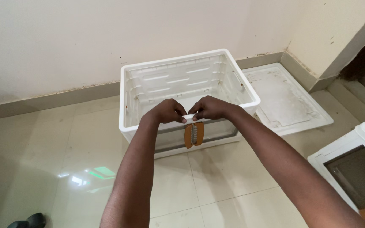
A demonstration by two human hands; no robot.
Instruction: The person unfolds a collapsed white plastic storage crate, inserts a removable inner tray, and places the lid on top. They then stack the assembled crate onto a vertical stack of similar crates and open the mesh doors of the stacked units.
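Note:
A white plastic crate [148, 67] stands open-topped on the tiled floor against the wall. Its near side has a clear panel with two brown latch handles [194, 135] at the middle. My left hand [168, 112] and my right hand [211, 108] both grip the crate's near top rim, side by side, fingers curled over the edge just above the latches. The inside of the crate looks empty.
A white flat lid [281, 99] lies on the floor to the right of the crate, in the room's corner. Another white box with a clear panel [355, 169] sits at the lower right. A dark object [28, 221] is at the bottom left.

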